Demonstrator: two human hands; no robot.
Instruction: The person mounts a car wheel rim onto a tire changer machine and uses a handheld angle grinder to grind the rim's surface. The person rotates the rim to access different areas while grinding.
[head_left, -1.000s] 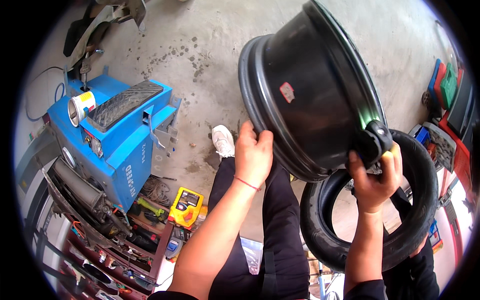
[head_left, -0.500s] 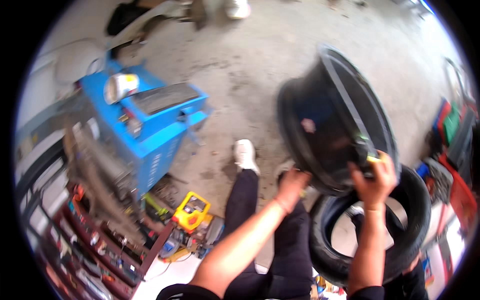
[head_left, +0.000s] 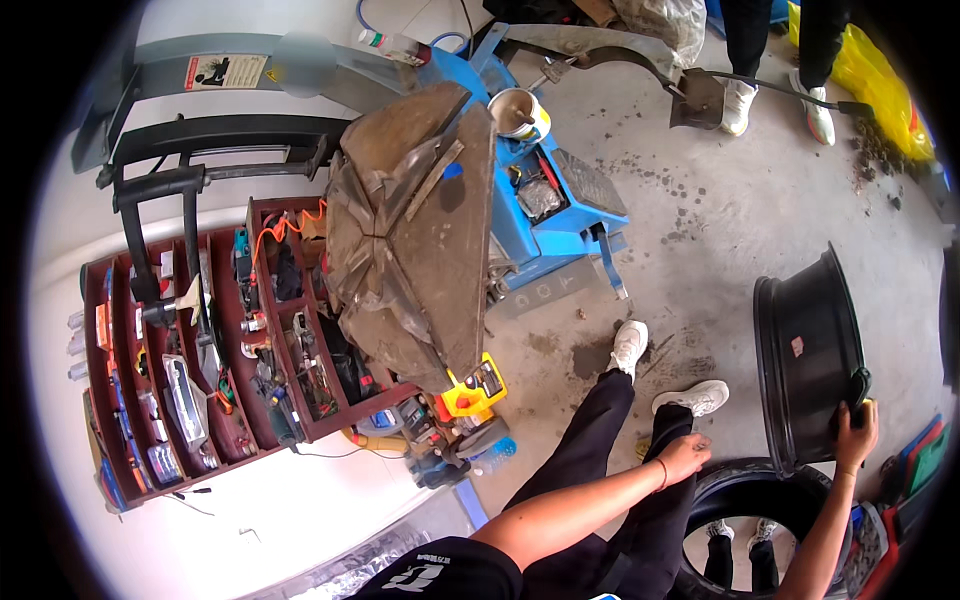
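Note:
A black wheel rim stands at the right, tilted, its barrel facing me, with a small pale sticker on it. My right hand grips the rim's lower right edge. A small dark green and yellow item shows by those fingers; its kind is unclear. My left hand is apart from the rim, over my right leg, with fingers loosely curled and nothing visible in them. Below the rim is a black tyre, close to my right arm. Through the tyre's opening show dark trouser legs and shoes.
To the left stands a blue machine carrying a white bucket, with a brown turntable beside it. A dark red tool rack holds several tools. Another person's legs and a yellow bag are at the far right.
My left hand has come off the rim. My right hand keeps its hold, and the rim is now more upright. The view has swung left, so the turntable and tool rack show more fully.

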